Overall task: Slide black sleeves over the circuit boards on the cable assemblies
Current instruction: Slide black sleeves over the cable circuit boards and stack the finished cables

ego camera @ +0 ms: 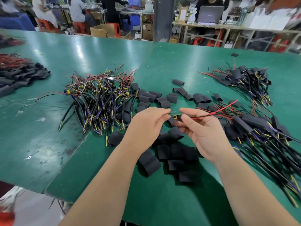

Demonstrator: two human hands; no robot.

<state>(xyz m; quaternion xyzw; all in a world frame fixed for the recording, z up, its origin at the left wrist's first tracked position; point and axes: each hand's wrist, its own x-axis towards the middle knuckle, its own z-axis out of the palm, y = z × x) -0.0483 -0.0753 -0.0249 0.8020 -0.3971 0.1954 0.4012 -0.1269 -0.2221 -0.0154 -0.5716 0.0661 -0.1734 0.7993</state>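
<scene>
Above the green table point(81, 51), my left hand point(146, 124) and my right hand point(202, 128) pinch the two ends of a small green circuit board point(175, 114). Its red and black wires point(216, 112) trail off to the right past my right fingers. Loose black sleeves point(171, 154) lie scattered under and beyond my hands. A tangled pile of bare cable assemblies point(99, 97) sits to the left. Sleeved assemblies point(254, 126) lie to the right.
A second heap of sleeved assemblies point(241, 79) rests at the far right, another point(17, 74) at the far left edge. One stray sleeve point(234, 54) lies near the table's back edge. People sit at benches behind, and a laptop point(210, 13) stands on a desk.
</scene>
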